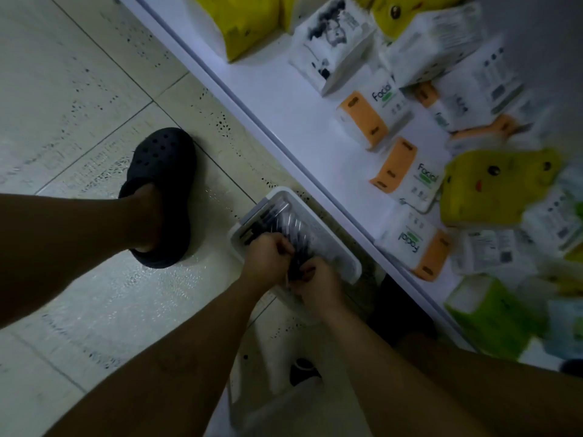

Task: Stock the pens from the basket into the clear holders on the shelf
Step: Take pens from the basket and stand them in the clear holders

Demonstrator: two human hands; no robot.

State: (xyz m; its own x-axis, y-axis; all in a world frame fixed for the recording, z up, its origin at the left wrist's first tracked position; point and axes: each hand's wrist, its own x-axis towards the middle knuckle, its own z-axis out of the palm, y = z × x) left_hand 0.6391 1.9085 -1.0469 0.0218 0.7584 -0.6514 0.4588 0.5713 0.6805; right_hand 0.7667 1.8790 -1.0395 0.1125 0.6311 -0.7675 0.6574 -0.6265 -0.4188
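A pale plastic basket (350, 263) sits on the floor against the base of the shelf. Several dark pens (277, 220) lie in it side by side. My left hand (266, 258) and my right hand (317, 283) are both down inside the basket, close together, fingers closed around a bundle of dark pens (296, 263) between them. No clear holders are in view.
The low white shelf (284, 99) runs diagonally on the right, loaded with white and orange tissue packs (394, 171) and yellow packs (492, 187). A foot in a black clog (161, 190) stands on the tiled floor left of the basket. A pale object (284, 402) lies between my forearms.
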